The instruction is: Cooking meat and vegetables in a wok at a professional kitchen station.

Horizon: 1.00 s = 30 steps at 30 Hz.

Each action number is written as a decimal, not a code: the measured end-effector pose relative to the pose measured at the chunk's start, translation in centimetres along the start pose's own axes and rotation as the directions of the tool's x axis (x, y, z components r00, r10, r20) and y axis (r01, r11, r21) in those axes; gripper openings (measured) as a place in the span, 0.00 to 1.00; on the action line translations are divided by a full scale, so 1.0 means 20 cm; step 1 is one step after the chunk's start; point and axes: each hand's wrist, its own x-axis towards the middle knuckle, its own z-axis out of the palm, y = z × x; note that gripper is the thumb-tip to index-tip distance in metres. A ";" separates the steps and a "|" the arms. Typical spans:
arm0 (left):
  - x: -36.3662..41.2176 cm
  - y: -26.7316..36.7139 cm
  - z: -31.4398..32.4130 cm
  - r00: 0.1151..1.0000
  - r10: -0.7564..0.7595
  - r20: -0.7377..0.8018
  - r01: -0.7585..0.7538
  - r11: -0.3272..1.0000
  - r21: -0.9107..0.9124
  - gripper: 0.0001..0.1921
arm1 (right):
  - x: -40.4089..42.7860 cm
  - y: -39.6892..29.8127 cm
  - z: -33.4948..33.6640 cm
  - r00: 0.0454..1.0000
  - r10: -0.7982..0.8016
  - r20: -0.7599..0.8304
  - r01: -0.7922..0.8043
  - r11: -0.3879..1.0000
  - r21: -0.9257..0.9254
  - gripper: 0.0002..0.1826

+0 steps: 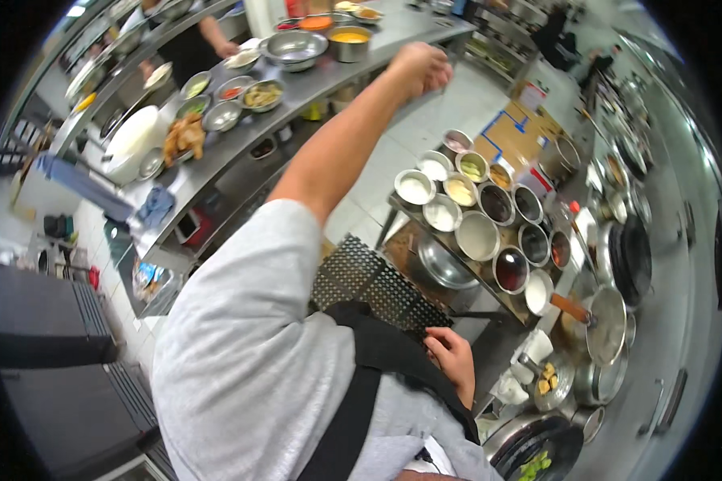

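My left hand (424, 69) is raised at the end of an outstretched arm, by the near edge of the steel counter (397, 39). Its fingers are curled, and I cannot tell if anything is inside them. Nearest to it on the counter stands a steel pot of yellow liquid (350, 39), with a large steel bowl (295, 48) beside that. Low in front of my black apron (391, 349) is my right hand (451, 361), fingers loosely bent and apart, with nothing visible in it. A wok with green vegetable pieces (535, 463) is below it at the picture's lower edge.
Round containers of sauces and powders (478, 235) crowd a stand on the right. Beyond them a wooden-handled pan (606, 327) and woks line the stove. A browned whole bird (185, 137) and bowls sit on the left counter. A person's hand (225, 49) is across it. A perforated mat (376, 282) covers the floor.
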 end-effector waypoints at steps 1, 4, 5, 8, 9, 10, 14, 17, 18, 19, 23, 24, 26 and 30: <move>-0.21 -0.05 0.01 0.987 0.113 0.116 -0.133 0.974 0.181 0.18 | 0.09 -0.01 0.08 1.000 -0.007 0.003 0.007 0.996 -0.085 0.15; -0.95 -0.18 -0.39 0.987 0.128 0.097 -0.159 0.687 0.709 0.33 | 0.35 -0.25 0.44 0.915 -0.251 0.317 0.388 0.764 -0.515 0.18; -1.13 -0.28 -0.64 0.992 0.123 0.024 -0.099 0.659 0.745 0.30 | 0.44 -0.29 0.57 0.904 -0.259 0.339 0.409 0.754 -0.515 0.18; -1.63 -0.31 -1.37 0.882 0.100 -0.460 0.105 0.910 0.401 0.25 | 0.63 -0.41 0.89 0.752 -0.260 0.606 0.596 0.660 -0.457 0.20; -1.79 -0.22 -1.63 0.698 0.246 -0.673 0.051 0.919 0.390 0.17 | 0.65 -0.48 0.97 0.747 -0.258 0.613 0.601 0.656 -0.456 0.20; -2.00 -0.11 -1.96 0.536 0.457 -0.709 -0.043 0.854 0.518 0.13 | 0.68 -0.55 1.04 0.705 -0.230 0.670 0.610 0.678 -0.409 0.20; -2.52 0.54 -2.72 -0.281 0.630 -0.724 0.276 0.775 0.568 0.34 | 0.89 -0.70 1.18 0.534 -0.076 0.842 0.669 0.647 -0.366 0.21; -2.71 0.79 -2.93 -0.101 0.580 -0.808 -0.150 0.794 0.589 0.38 | 1.10 -0.92 1.32 0.323 0.027 0.946 0.809 0.510 -0.292 0.19; -2.71 0.81 -2.95 -0.021 0.565 -0.825 -0.159 0.813 0.561 0.34 | 1.17 -1.00 1.39 0.282 0.022 0.959 0.830 0.496 -0.255 0.19; -2.73 0.84 -2.97 0.051 0.551 -0.833 -0.159 0.828 0.538 0.30 | 1.24 -1.08 1.48 0.228 0.015 0.974 0.852 0.482 -0.207 0.19; -2.59 0.67 -2.99 -0.089 0.736 -0.671 0.054 0.676 0.735 0.22 | 1.62 -1.37 2.02 -0.203 -0.311 0.929 0.923 0.254 0.287 0.17; -2.57 0.57 -2.95 -0.178 0.776 -0.605 0.204 0.631 0.748 0.22 | 1.67 -1.47 2.21 -0.166 -0.383 0.909 0.927 0.254 0.277 0.16; -2.42 0.41 -2.75 -0.174 0.775 -0.608 0.222 0.632 0.742 0.22 | 1.77 -1.66 2.56 -0.201 -0.678 0.707 0.930 0.095 0.356 0.16; -2.12 0.19 -2.36 -0.096 0.880 -0.464 0.307 0.470 0.827 0.19 | 1.91 -1.88 3.40 -0.046 -0.758 0.651 0.919 0.223 0.324 0.18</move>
